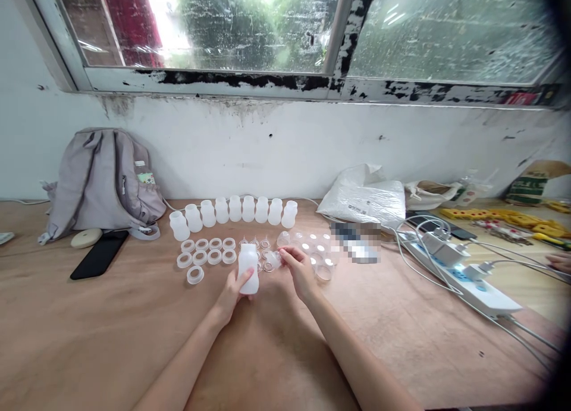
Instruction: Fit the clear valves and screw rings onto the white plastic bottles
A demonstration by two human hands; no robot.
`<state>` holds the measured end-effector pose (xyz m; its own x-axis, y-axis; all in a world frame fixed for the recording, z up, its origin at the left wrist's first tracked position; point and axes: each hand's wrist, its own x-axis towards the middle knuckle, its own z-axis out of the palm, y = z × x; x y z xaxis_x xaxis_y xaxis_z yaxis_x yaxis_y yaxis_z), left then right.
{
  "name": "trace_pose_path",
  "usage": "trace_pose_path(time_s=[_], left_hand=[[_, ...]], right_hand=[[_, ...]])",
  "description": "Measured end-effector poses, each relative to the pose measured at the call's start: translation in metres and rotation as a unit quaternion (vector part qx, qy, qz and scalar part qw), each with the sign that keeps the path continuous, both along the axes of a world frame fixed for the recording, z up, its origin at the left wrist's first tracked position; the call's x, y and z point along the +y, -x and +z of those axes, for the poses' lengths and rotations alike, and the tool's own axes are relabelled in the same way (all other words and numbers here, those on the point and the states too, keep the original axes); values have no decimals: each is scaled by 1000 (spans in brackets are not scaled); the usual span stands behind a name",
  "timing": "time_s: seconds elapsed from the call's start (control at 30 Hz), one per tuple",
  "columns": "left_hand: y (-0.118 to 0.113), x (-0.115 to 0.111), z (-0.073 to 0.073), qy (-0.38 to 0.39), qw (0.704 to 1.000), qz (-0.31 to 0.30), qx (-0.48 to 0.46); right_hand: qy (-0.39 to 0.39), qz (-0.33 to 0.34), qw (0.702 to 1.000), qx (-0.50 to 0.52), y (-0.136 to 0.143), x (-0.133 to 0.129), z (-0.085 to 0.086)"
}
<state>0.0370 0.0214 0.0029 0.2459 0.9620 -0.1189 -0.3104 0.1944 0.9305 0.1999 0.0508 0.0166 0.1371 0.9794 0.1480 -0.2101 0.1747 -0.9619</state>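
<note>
My left hand [232,292] is wrapped round a frosted white baby bottle [248,271], which stands nearly upright in my grip with its neck uppermost. To the right of it, the fingers of my right hand [298,269] pinch a small clear bottle nipple [273,258]. Behind the held bottle lie several clear nipples [264,244], partly hidden by it. White screw rings [215,256] rest in short rows on the left. Clear domed caps [325,273] are grouped just beyond my right hand. A curved row of similar bottles [235,209] stands farther back.
At the left are a backpack [98,179], a black phone [100,255] and a round cream case [86,238]. A white plastic bag [363,197] sits by the wall. On the right, a power strip [473,286] trails cables; another person's hand [558,261] shows at the edge.
</note>
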Motion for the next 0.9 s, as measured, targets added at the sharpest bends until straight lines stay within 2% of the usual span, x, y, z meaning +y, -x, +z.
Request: trace_pose_path(time_s=[0.1,0.2,0.27,0.33,0.5,0.6,0.7,0.73,0.8,0.83,0.9], left_hand=[[0,2,0,-26,998,51,-42],[1,3,4,-64,994,82,-27],[1,3,6,-91,991,102,3],[1,3,7,-114,986,119,33],[5,0,5,-175,964,135,150],[6,-4,5,-229,940,105,232],[5,-5,6,-255,930,96,246],[4,-5,6,-258,928,99,250],[3,-4,3,-273,914,99,282],[3,-4,1,-287,901,93,311],[2,-3,-4,-328,864,61,376]], right_hand=[[-44,19,989,-141,2,-3,-2],[-127,70,946,-289,7,-7,-8],[-158,95,921,-344,10,-9,-12],[-166,97,917,-350,11,-11,-12],[-163,52,950,-262,14,-17,4],[-166,79,951,-248,16,-20,15],[-155,95,952,-244,7,-12,27],[-157,75,954,-243,-1,-5,32],[-172,-37,955,-240,-24,14,44],[-180,-106,948,-240,-39,26,50],[-163,-217,914,-300,-69,54,58]])
